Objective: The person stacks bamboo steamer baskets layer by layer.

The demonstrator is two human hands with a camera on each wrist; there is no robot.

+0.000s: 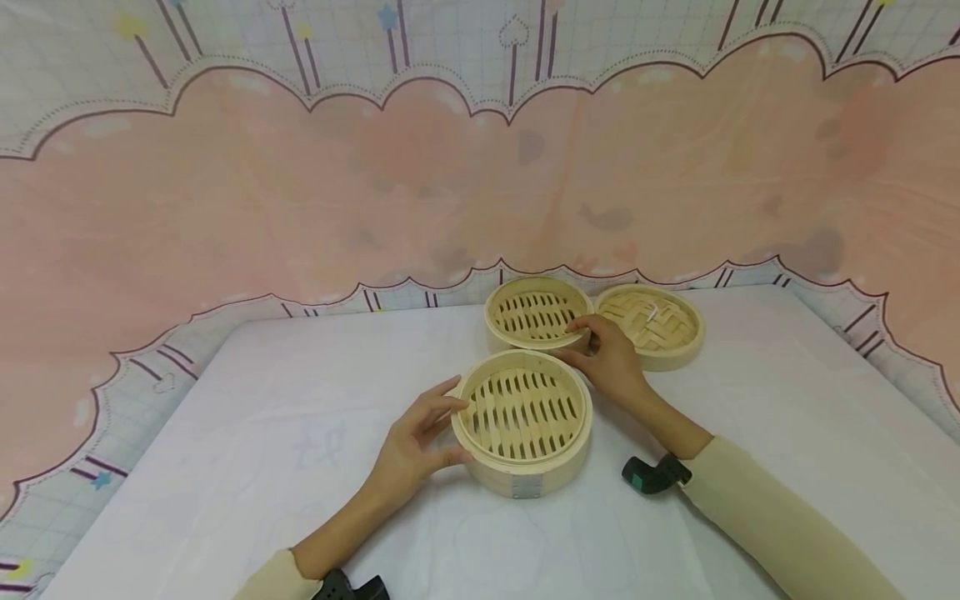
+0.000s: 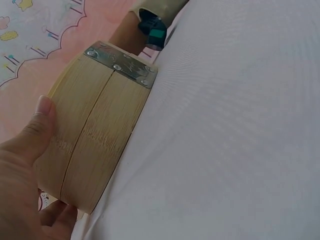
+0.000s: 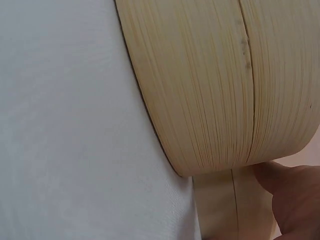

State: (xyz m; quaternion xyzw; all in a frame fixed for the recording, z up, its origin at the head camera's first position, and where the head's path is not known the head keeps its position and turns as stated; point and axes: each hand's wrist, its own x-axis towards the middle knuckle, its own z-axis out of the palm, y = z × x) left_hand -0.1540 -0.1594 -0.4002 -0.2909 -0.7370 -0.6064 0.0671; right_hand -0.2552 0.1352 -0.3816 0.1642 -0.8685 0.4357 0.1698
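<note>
Two round bamboo steamer baskets with slatted bottoms stand on the white table, one in front of the other. My left hand (image 1: pixel 408 446) holds the near steamer basket (image 1: pixel 525 475) by its left side; the left wrist view has the thumb (image 2: pixel 37 127) against its upper edge, with other fingers partly hidden low behind it. My right hand (image 1: pixel 611 358) pinches the right rim of the far steamer basket (image 1: pixel 502 333). In the right wrist view the near basket's wall (image 3: pixel 200 90) fills much of the picture, and the far basket (image 3: pixel 217 202) shows beyond it, beside the right thumb.
A woven bamboo steamer lid (image 1: pixel 675 354) lies right of the far basket, behind the right hand. The white-covered table (image 1: pixel 300 400) extends to both sides. A patterned cloth backdrop (image 1: pixel 420 192) hangs behind its back edge.
</note>
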